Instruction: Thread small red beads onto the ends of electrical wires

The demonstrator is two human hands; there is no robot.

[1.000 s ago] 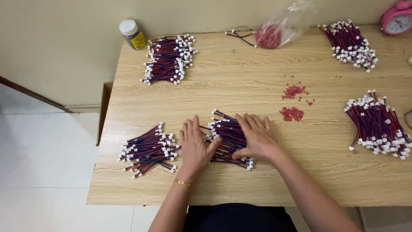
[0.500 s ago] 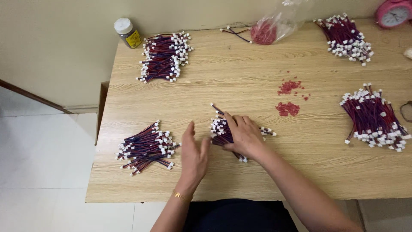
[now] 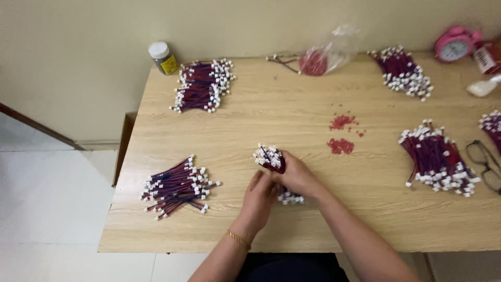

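1. The right hand (image 3: 296, 176) is wrapped around a bundle of short red and dark wires with white plugs (image 3: 270, 158), near the middle of the bench (image 3: 271, 120). One plug end sticks out far and left of the fist; the other end shows at the near side, just under the hand.
2. The left hand (image 3: 259, 197) sits against the near end of the same bundle, fingers curled and touching it. Both hands are together on it, closed rather than spread.
3. To do this well, I judge the grip should stay firm at the middle, so no wire slips out, while the left hand taps the plugs level.
4. Keeping the bundle low over the wood seems wise: loose wires then drop on the bench, not the floor.
5. A finished-looking heap (image 3: 177, 186) lies to the left, near the edge, well apart from the hands. Another heap (image 3: 201, 84) lies far left beside a small jar with a white lid (image 3: 162, 57).
6. More heaps lie right (image 3: 436, 159) and far right (image 3: 402, 70). Small red bits (image 3: 341, 145) are scattered between them and the hands; the bundle should stay off these.
7. Spectacles (image 3: 484, 166) lie at the right edge, a plastic bag (image 3: 326, 55) and a pink clock (image 3: 453, 46) at the far side.
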